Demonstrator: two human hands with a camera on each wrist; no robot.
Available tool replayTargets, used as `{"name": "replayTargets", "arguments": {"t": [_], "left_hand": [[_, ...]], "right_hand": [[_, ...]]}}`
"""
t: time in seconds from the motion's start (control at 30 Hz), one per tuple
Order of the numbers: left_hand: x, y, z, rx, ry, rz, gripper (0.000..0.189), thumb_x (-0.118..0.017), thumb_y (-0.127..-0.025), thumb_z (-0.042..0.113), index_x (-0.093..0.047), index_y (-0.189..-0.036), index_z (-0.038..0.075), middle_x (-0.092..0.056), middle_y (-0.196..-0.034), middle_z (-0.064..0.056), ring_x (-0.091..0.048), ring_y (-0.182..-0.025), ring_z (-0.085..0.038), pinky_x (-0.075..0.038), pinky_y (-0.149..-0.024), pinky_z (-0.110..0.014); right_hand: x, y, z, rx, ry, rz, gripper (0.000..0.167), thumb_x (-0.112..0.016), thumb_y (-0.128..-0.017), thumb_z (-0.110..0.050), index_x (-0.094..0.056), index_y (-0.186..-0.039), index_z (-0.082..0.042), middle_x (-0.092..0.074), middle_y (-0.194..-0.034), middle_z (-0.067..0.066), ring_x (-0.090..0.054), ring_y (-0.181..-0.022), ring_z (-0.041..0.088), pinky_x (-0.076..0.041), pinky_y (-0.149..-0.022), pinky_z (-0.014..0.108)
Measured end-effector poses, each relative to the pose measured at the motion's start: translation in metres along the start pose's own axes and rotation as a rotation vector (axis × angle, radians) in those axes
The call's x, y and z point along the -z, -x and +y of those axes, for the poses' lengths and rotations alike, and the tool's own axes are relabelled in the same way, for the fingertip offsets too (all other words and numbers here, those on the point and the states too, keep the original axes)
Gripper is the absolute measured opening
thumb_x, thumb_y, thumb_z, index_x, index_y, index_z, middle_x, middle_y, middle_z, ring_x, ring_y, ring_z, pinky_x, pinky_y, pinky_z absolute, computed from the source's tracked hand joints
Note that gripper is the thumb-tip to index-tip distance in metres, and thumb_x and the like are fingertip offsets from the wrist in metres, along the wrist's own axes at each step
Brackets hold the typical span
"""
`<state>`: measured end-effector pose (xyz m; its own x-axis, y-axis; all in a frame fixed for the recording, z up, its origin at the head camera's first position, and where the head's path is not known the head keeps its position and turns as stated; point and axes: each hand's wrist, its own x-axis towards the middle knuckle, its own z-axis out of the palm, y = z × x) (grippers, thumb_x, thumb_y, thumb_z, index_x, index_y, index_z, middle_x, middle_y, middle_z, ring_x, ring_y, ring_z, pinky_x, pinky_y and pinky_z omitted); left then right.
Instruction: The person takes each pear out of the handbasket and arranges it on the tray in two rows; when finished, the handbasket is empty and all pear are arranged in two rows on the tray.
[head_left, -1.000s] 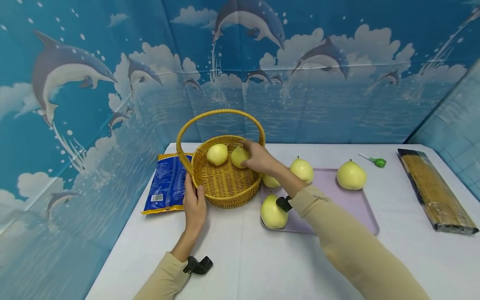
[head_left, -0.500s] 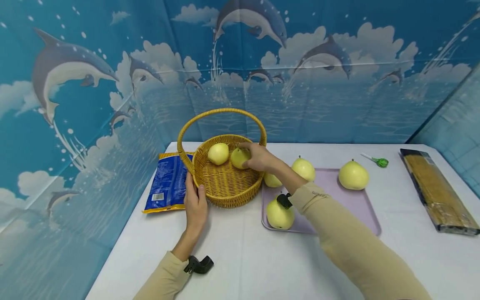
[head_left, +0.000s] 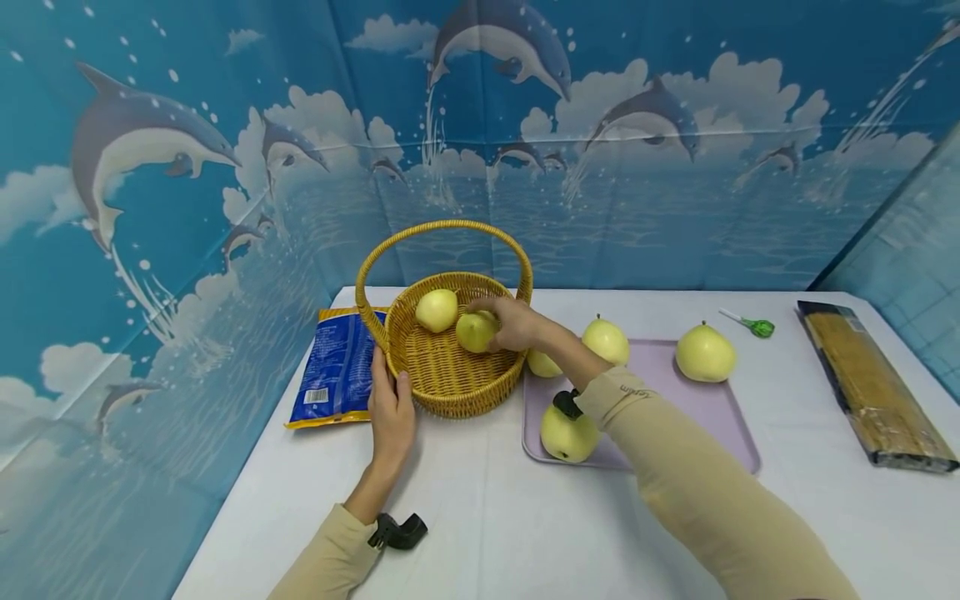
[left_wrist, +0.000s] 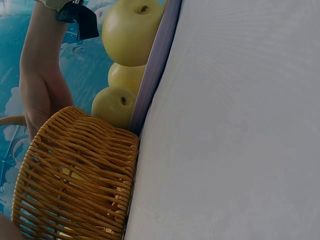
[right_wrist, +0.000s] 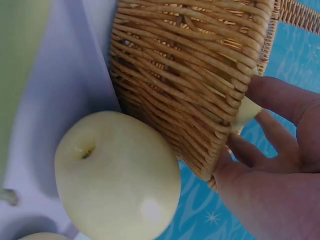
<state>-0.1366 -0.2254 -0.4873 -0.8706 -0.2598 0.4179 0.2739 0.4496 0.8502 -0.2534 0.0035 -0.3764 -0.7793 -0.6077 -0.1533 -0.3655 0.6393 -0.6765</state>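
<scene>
Over the last second, the right hand [head_left: 517, 323] has drawn the second pear [head_left: 476, 333] toward the front of the wicker basket [head_left: 457, 404], bringing it lower and slightly left, beside the first pear [head_left: 437, 311]. I judge that this pear is being settled in place, though whether it bears on the basket's floor or touches its neighbour cannot be told. Meanwhile the near-left pear [head_left: 566, 437], on the lilac tray [head_left: 675, 417], has rolled a little away from the tray's left edge, and its blossom end now shows; it seems a harmless shift, since it lies inside the rim. The right hand is bent over the basket's right rim, fingers and thumb curved round the second pear and gripping it. The left hand [head_left: 392, 421] lies against the basket's outer left side, fingers extended and thumb apart, touching the wicker rather than clenching it, apparently to steady it on the desk [head_left: 450, 508]. Three more pears sit at the tray: two toward its far-left corner, one far right [head_left: 705, 353].
</scene>
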Motion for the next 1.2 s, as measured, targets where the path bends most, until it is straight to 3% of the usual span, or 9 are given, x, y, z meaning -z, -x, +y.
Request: {"name": "replayTargets", "arguments": {"t": [0.27, 0.47, 0.67, 0.87, 1.2], "left_hand": [[0.000, 0.001, 0.000, -0.001, 0.016, -0.003, 0.064, -0.043, -0.112, 0.010, -0.015, -0.170, 0.011, -0.027, -0.173, -0.012, -0.032, -0.158, -0.028, -0.032, -0.127, -0.047], [-0.001, 0.002, 0.001, -0.003, 0.019, -0.012, 0.063, -0.043, -0.112, 0.011, -0.016, -0.170, 0.009, -0.026, -0.173, -0.013, -0.030, -0.159, -0.030, -0.030, -0.128, -0.050], [-0.001, 0.002, 0.003, 0.020, 0.003, -0.023, 0.064, -0.042, -0.112, 0.011, -0.015, -0.170, 0.009, -0.025, -0.174, -0.011, -0.029, -0.159, -0.026, -0.030, -0.129, -0.046], [0.000, 0.002, 0.002, 0.018, -0.001, -0.019, 0.064, -0.043, -0.112, 0.010, -0.015, -0.170, 0.008, -0.025, -0.174, -0.012, -0.030, -0.159, -0.028, -0.031, -0.128, -0.047], [0.003, 0.001, 0.001, 0.003, -0.009, -0.013, 0.064, -0.043, -0.112, 0.010, -0.016, -0.170, 0.010, -0.028, -0.173, -0.013, -0.033, -0.157, -0.030, -0.033, -0.127, -0.050]], "right_hand": [[-0.017, -0.001, -0.012, 0.108, 0.015, -0.157, 0.071, -0.078, -0.093, -0.005, -0.049, -0.158, -0.007, -0.050, -0.159, 0.017, -0.050, -0.145, 0.036, -0.047, -0.117, 0.047], [-0.030, -0.004, -0.020, 0.123, 0.021, -0.168, 0.075, -0.084, -0.089, -0.015, -0.052, -0.156, -0.007, -0.056, -0.153, 0.014, -0.055, -0.139, 0.032, -0.049, -0.113, 0.044], [-0.046, -0.008, -0.023, 0.063, -0.102, -0.109, 0.074, -0.088, -0.087, -0.022, -0.055, -0.152, -0.008, -0.058, -0.148, 0.015, -0.060, -0.129, 0.029, -0.054, -0.105, 0.041], [-0.056, -0.010, -0.028, 0.055, -0.035, 0.001, 0.075, -0.091, -0.083, -0.031, -0.061, -0.147, -0.010, -0.065, -0.138, 0.014, -0.062, -0.123, 0.029, -0.055, -0.100, 0.040], [-0.030, 0.010, -0.037, 0.075, -0.099, 0.139, 0.072, -0.089, -0.083, -0.039, -0.062, -0.145, -0.016, -0.065, -0.139, 0.008, -0.063, -0.124, 0.027, -0.059, -0.095, 0.041]]}}
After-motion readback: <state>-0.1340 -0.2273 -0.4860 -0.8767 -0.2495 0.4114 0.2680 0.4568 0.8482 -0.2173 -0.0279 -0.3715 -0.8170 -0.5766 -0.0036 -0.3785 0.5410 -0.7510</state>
